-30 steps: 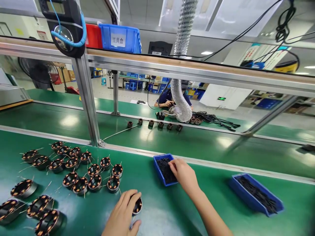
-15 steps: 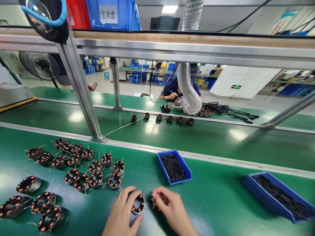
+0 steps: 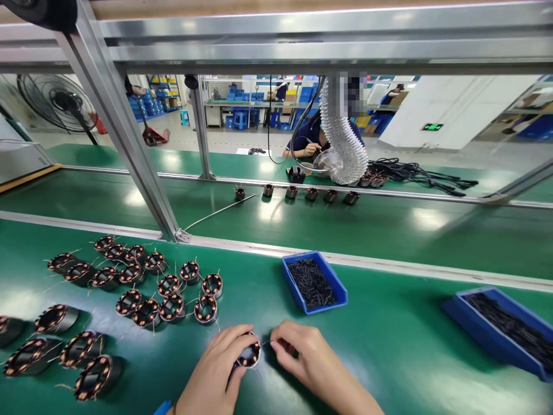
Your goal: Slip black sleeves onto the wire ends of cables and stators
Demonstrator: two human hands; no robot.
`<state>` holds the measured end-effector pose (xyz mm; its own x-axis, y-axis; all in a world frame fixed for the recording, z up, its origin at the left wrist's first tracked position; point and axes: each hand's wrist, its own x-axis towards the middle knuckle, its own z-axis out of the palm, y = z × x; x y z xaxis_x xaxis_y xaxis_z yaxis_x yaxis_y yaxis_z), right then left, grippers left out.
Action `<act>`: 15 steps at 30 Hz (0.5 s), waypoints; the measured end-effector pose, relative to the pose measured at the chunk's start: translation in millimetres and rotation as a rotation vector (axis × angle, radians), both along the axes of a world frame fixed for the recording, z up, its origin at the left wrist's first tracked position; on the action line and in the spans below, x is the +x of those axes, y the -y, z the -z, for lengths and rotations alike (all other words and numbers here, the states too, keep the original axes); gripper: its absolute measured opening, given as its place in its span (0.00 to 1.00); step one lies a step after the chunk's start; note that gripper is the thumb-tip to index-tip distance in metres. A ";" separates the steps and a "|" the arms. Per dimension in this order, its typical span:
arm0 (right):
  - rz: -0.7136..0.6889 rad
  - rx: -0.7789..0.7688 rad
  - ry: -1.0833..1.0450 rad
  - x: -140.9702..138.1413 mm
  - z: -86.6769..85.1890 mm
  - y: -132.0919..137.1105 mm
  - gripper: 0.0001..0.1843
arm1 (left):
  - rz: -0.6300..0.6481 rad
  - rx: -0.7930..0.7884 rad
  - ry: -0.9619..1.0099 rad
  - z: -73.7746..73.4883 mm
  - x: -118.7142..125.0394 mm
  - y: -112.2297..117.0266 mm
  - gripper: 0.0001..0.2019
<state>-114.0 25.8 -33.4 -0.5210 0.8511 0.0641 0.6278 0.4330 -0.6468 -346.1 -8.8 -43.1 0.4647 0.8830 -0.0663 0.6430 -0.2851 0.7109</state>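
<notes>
My left hand (image 3: pixel 222 366) is curled round a motor stator (image 3: pixel 249 351), a dark ring with copper windings, on the green bench. Its fingers and thumb cover the stator's left side. Just to the right, my right hand (image 3: pixel 294 346) is closed in a pinch at the end of a thin wire lead (image 3: pixel 265 343) coming off that stator. A small dark piece of sleeving seems to be between the fingertips, largely hidden by them. Beyond my right hand stands a blue bin (image 3: pixel 343 300) of short black sleeves (image 3: pixel 311 282).
Several stators (image 3: pixel 147 312) with loose wire leads stand to the left. A second blue bin (image 3: pixel 469 331) of black pieces sits at the right. A metal post (image 3: pixel 129 138) and rail cross ahead. Past them are a row of stators (image 3: pixel 311 193), a ducting hose (image 3: pixel 345 138) and a seated person.
My right fingertips have come up to the wire lead beside the stator; a dark tip stuck out of them before. My left hand keeps its hold. The camera view has tilted down.
</notes>
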 end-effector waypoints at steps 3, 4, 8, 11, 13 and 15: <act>0.000 -0.037 -0.013 0.6 -3.2 -1.1 0.11 | 0.011 -0.005 -0.005 -0.3 -0.1 0.1 0.31; -0.004 -0.048 -0.011 0.5 -3.8 -1.3 0.12 | 0.014 -0.004 -0.001 -0.4 -0.2 0.0 0.31; -0.026 -0.093 0.012 0.5 -5.2 -2.1 0.12 | 0.016 0.010 0.020 -2.0 -1.2 -0.5 0.31; -0.024 -0.102 0.018 2.1 -6.0 -2.8 0.13 | 0.013 0.007 0.011 -3.7 -1.8 -0.4 0.31; -0.020 -0.104 0.018 3.1 -6.2 -3.3 0.13 | 0.018 0.004 0.005 -4.2 -2.1 0.0 0.31; -0.025 -0.107 0.011 3.3 -6.3 -3.5 0.13 | 0.019 0.005 0.006 -4.4 -2.2 0.3 0.31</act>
<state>-110.8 29.3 -27.0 -0.5423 0.8396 -0.0326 0.6252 0.3773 -0.6832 -348.2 -9.1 -38.7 0.4820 0.8742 -0.0595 0.6334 -0.3007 0.7130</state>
